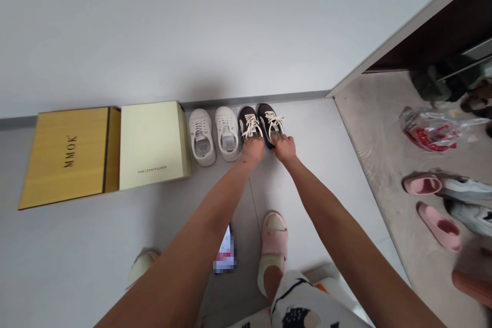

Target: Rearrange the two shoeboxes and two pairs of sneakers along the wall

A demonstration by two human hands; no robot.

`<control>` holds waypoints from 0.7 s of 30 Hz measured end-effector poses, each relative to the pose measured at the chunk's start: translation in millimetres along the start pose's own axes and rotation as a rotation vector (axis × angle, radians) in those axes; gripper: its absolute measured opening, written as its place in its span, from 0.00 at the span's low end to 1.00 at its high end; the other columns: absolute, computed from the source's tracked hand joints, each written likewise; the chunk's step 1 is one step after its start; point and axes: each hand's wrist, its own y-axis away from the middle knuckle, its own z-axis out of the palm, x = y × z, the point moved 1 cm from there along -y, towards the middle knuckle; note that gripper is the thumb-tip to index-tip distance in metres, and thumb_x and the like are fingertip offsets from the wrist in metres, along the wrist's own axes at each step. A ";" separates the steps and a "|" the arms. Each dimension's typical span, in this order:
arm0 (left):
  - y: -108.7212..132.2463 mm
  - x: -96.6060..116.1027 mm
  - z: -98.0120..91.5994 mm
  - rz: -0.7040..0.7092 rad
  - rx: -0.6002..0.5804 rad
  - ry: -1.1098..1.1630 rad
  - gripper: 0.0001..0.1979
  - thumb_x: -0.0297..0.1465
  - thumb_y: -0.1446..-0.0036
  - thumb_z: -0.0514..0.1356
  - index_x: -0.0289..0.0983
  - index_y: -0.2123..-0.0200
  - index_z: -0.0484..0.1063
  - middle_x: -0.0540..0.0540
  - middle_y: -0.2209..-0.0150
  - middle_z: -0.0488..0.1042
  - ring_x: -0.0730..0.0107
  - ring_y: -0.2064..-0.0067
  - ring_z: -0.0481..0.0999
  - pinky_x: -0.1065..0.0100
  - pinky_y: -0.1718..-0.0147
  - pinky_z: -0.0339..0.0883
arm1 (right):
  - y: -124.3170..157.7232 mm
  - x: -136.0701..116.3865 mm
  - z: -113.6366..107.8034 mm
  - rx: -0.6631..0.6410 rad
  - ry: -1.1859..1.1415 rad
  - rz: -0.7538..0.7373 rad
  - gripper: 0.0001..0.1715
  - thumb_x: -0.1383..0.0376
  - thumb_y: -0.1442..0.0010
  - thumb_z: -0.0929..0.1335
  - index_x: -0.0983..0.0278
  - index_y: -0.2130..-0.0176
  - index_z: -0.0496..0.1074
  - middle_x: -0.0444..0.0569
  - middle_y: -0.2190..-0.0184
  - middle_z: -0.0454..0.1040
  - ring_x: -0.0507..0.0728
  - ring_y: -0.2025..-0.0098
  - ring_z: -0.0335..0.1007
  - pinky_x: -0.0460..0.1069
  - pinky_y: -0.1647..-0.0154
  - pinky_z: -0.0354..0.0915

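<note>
view: head camera; worn on head; faces forward, down; looks over left hand (252, 149), right hand (285, 148)

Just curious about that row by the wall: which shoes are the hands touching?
The two dark sneakers with cream laces at the row's right end, under the left hand and right hand; the white pair beside them is untouched.

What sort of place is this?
Likely a home entryway: dark sneakers and white sneakers lined along a wall, with pink slippers on a separate entry floor.
</note>
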 end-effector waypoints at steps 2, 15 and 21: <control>-3.0 -0.7 2.4 -0.003 0.004 0.004 0.17 0.18 0.36 0.54 0.28 0.48 0.75 0.30 0.55 0.80 0.51 0.45 0.79 0.58 0.42 0.64 | -3.2 -0.6 -0.3 0.012 -0.023 0.002 0.17 0.68 0.39 0.70 0.63 0.49 0.72 0.62 0.49 0.79 0.68 0.43 0.66 0.58 0.47 0.58; 6.7 0.3 5.0 0.039 0.057 0.059 0.15 0.25 0.33 0.55 0.29 0.45 0.71 0.27 0.48 0.76 0.47 0.40 0.73 0.55 0.42 0.64 | 9.9 -11.5 0.0 0.025 -0.128 0.030 0.19 0.64 0.34 0.68 0.65 0.44 0.72 0.63 0.43 0.74 0.68 0.41 0.64 0.58 0.43 0.59; 52.1 -3.6 -35.3 0.196 0.010 0.052 0.15 0.28 0.31 0.50 0.35 0.48 0.74 0.34 0.52 0.79 0.50 0.46 0.78 0.54 0.44 0.65 | 39.6 -18.4 -16.9 0.171 -0.279 0.032 0.19 0.64 0.31 0.64 0.65 0.43 0.72 0.61 0.42 0.74 0.68 0.41 0.65 0.57 0.42 0.60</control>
